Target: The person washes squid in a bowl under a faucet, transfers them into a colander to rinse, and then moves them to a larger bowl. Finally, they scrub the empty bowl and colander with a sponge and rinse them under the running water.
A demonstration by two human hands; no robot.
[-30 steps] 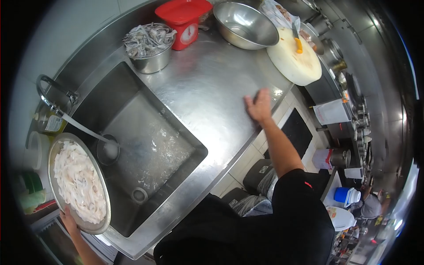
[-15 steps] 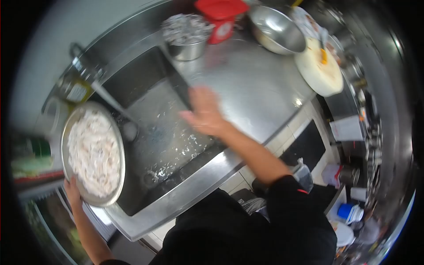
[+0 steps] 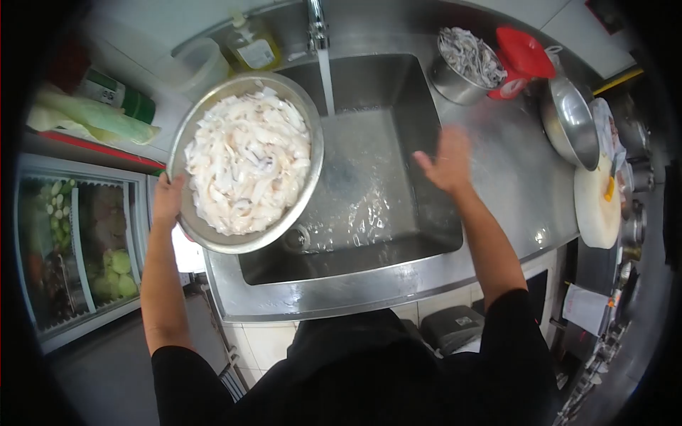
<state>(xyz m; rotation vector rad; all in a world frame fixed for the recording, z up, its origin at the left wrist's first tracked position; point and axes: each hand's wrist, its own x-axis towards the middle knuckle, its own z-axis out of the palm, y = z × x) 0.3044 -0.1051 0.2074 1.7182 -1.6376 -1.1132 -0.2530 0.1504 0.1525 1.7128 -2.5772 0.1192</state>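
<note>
A wide metal bowl [image 3: 317,142] full of pale, wet strips [image 3: 249,160] is over the left end of the steel sink [image 3: 405,92]. My left hand [image 3: 168,199] grips its left rim, fingers wrapped round the edge. My right hand [image 3: 449,157], slightly blurred, is held over the sink's right edge with fingers spread and nothing in it. A white stream of water [image 3: 326,82] falls from the tap [image 3: 317,32] into the sink, where shallow water with bubbles lies near the round drain [image 3: 298,238].
Behind the bowl stand a soap bottle [image 3: 256,51] and a plastic tub [image 3: 195,67]. At the right are a pot of grey strips [image 3: 458,82], a red scale [image 3: 522,60], an empty metal bowl [image 3: 572,124] and a round white board [image 3: 595,213]. A glass-topped fridge [image 3: 85,241] is at left.
The view has turned left, so the sink, tap and fridge show more fully. My left hand still holds the bowl, which now appears nearer the centre. My right hand stays spread over the sink's right side.
</note>
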